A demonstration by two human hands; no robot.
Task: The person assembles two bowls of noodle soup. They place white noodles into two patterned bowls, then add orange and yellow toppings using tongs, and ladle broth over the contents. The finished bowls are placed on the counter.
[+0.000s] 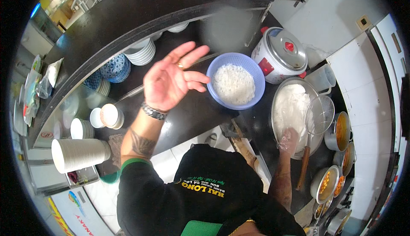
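Observation:
My left hand (176, 77) is raised over the dark counter with its palm up and fingers spread; it holds nothing, and a watch (154, 111) circles its wrist. Just right of its fingertips stands a lilac plastic basket (212, 94) of white noodles or rice (232, 84). My right hand (288, 141), in what looks like a clear plastic glove, reaches into white flour (290, 108) in a wide metal tray (275, 93); its fingers are sunk in the flour or hidden. A round mesh strainer (319, 115) with a wooden handle (303, 167) lies across the tray's right side.
A white rice cooker (280, 54) and a clear plastic jug (321, 79) stand beyond the tray. Pots of food (337, 133) line the right edge. At left are stacked white cups (81, 155), small bowls (112, 115) and blue-patterned bowls (115, 68), below a raised black ledge (128, 9).

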